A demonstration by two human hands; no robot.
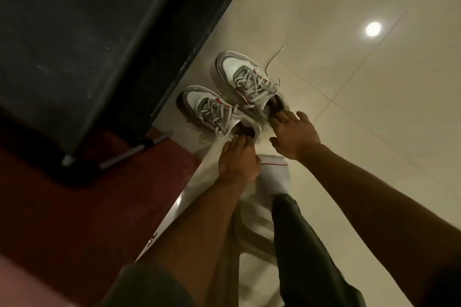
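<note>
Sneakers are sitting as a pair on the pale tiled floor (361, 107), just off the long edge of the black table (87, 45), with their toes pointing along that edge. The first sneaker (212, 109), white and grey with a red mark, is lying closest to the table, almost touching its edge. The second sneaker (247, 77) is lying just beside it, on the side away from the table and a little further along the edge. Both are showing loosened laces, and one loose lace end (273, 57) of the second sneaker is trailing over the tiles away from the table.

The left hand (237, 162) is reaching down to the heel opening of the first sneaker. Its fingers (237, 143) are bunched narrowly together and touching the collar, though I cannot tell whether they are pinching it. The right hand (294, 134), further from the table, is resting at the heel of the second sneaker. Its fingers (287, 116) are spreading wide, with the tips meeting the rim of the heel opening and gripping nothing.

A foot in a white sock (274, 174) with a red stripe is standing just behind the sneakers, near both wrists, with a dark trouser leg (299, 244) rising from it. A red mat (74, 207) is lying under the table's near corner, where a metal leg (132, 151) is showing.
</note>
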